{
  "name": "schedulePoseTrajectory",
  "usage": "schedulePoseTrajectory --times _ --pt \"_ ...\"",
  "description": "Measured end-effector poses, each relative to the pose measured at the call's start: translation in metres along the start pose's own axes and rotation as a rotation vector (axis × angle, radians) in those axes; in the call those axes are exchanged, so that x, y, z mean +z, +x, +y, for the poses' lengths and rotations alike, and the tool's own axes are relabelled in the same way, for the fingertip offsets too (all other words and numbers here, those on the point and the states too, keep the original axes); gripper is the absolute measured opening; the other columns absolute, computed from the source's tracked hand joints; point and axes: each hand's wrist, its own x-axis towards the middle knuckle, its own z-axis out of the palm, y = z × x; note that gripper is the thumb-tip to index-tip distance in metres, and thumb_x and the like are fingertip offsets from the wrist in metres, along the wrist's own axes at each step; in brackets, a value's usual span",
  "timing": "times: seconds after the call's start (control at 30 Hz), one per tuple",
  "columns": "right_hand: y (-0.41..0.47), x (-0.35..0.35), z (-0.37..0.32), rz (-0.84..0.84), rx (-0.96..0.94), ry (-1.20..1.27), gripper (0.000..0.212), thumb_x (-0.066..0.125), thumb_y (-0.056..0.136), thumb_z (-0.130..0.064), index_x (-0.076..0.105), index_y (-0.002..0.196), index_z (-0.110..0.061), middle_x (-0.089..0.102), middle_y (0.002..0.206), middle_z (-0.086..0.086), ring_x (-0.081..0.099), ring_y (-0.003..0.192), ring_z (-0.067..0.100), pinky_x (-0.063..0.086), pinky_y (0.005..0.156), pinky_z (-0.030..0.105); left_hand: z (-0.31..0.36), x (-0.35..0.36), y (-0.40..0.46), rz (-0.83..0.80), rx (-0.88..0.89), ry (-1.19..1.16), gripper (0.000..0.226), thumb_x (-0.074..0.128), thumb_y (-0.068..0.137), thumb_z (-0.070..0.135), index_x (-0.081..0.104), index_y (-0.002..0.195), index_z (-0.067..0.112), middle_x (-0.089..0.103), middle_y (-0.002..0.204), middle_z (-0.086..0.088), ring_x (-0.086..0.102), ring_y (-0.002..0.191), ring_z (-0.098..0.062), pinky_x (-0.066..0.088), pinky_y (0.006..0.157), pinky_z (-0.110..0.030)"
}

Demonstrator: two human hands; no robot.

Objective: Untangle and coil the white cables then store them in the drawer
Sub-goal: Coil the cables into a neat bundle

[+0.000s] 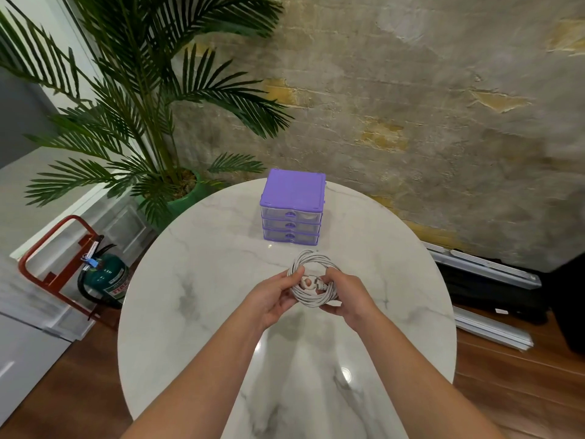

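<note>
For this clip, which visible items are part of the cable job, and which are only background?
Part of the job:
- white cable coil, held by left hand and right hand
- purple drawer unit, drawers closed

Background:
- marble table
- potted palm
- fire extinguisher

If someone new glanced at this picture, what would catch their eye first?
Probably the coiled white cable, gripped by the left hand and right hand above the round marble table. Next, the purple drawer unit at the table's far edge, drawers closed, and the palm plant behind on the left.
</note>
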Motion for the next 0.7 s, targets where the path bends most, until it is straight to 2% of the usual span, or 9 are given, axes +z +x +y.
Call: schedulePoseTrajectory --times 0.1,0.23,0.3,0.43,0.53,0.7 --pt "0.001 0.001 0.000 0.005 -0.011 -0.021 0.014 0.053 0.083 -0.014 0.067 0.085 -0.010 0.065 0.082 0.006 0.060 0.075 0.018 0.055 0.068 0.033 0.002 0.000 -0.002 -0.001 -0.038 -0.025 0.021 0.072 0.084 0.021 0.068 0.100 0.007 0.074 0.089 -0.007 0.071 0.081 -0.016 0.059 0.080 -0.030" --pt "0.003 -0.001 0.000 -0.006 -0.008 -0.013 0.012 0.053 0.080 -0.013 0.065 0.081 -0.010 0.064 0.080 0.005 0.060 0.075 0.018 0.054 0.066 0.032 0.007 0.001 -0.006 -0.055 -0.109 -0.094 0.029 0.074 0.081 0.021 0.068 0.101 0.002 0.072 0.101 -0.014 0.070 0.094 -0.025 0.054 0.089 -0.038" --pt "0.004 -0.002 0.000 -0.013 0.000 0.014 0.010 0.052 0.077 -0.011 0.062 0.076 -0.011 0.061 0.077 0.005 0.059 0.075 0.019 0.053 0.066 0.032 0.008 0.003 -0.006 -0.063 -0.109 -0.081 0.022 0.071 0.084 0.025 0.068 0.095 0.006 0.073 0.096 -0.012 0.070 0.091 -0.025 0.055 0.088 -0.038" --pt "0.004 -0.004 -0.001 -0.066 0.022 0.015 0.011 0.052 0.075 -0.011 0.063 0.079 -0.010 0.062 0.079 0.007 0.060 0.077 0.022 0.055 0.070 0.035 0.008 0.002 -0.005 -0.031 -0.082 0.011 0.021 0.070 0.085 0.033 0.068 0.094 0.014 0.073 0.088 -0.006 0.070 0.086 -0.020 0.057 0.082 -0.036" --pt "0.003 -0.008 -0.002 -0.139 0.033 -0.011 0.015 0.055 0.077 -0.014 0.067 0.085 -0.012 0.067 0.084 0.007 0.062 0.082 0.022 0.056 0.074 0.039 0.008 0.000 -0.006 -0.048 -0.043 0.059 0.024 0.074 0.079 0.033 0.073 0.096 0.015 0.073 0.093 -0.006 0.070 0.086 -0.018 0.056 0.080 -0.035" --pt "0.005 -0.010 -0.002 -0.178 0.041 -0.002 0.026 0.055 0.077 -0.016 0.070 0.098 -0.012 0.070 0.089 0.006 0.063 0.086 0.022 0.056 0.078 0.041 0.008 0.000 -0.003 -0.056 -0.035 0.068 0.040 0.075 0.078 0.041 0.072 0.106 0.013 0.071 0.105 -0.007 0.068 0.098 -0.019 0.056 0.086 -0.035"
